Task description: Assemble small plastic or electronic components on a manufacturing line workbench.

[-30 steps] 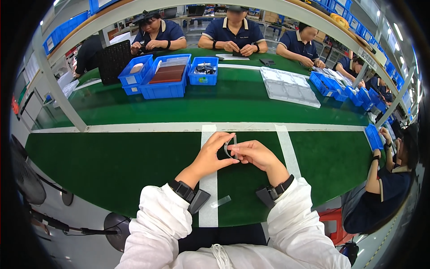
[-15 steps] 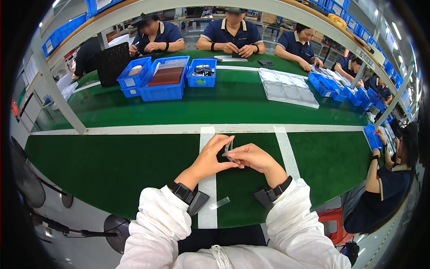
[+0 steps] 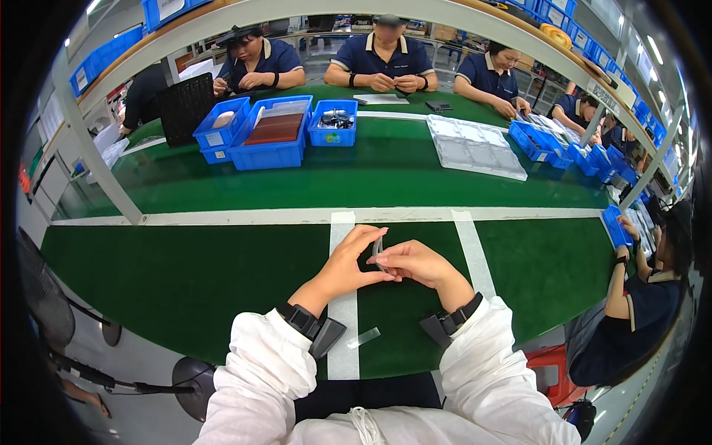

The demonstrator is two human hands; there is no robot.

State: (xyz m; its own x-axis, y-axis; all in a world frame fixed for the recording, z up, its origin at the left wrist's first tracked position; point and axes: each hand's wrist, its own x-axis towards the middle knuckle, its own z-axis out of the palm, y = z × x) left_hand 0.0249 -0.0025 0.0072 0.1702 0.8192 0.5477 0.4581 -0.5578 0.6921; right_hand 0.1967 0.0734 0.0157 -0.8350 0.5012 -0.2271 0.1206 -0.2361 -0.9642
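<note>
The left hand (image 3: 347, 265) and the right hand (image 3: 415, 261) meet in the middle, just above the green table (image 3: 185, 282). Both pinch one small flat piece (image 3: 377, 251) between thumb and fingertips, so both hands are closed on it. The piece stands upright between them, over a white line on the table. It is thin and grey, and too small to see well.

It looks very light, so a soft pinch should do. It seems stiff but thin, so a hard squeeze could bend it. Its flat sides may be smooth and slippery, so holding it by the edges looks safest.

A little clear strip (image 3: 363, 338) lies on the table near the wrists. Blue bins (image 3: 274, 152) sit far off, near other people working.
</note>
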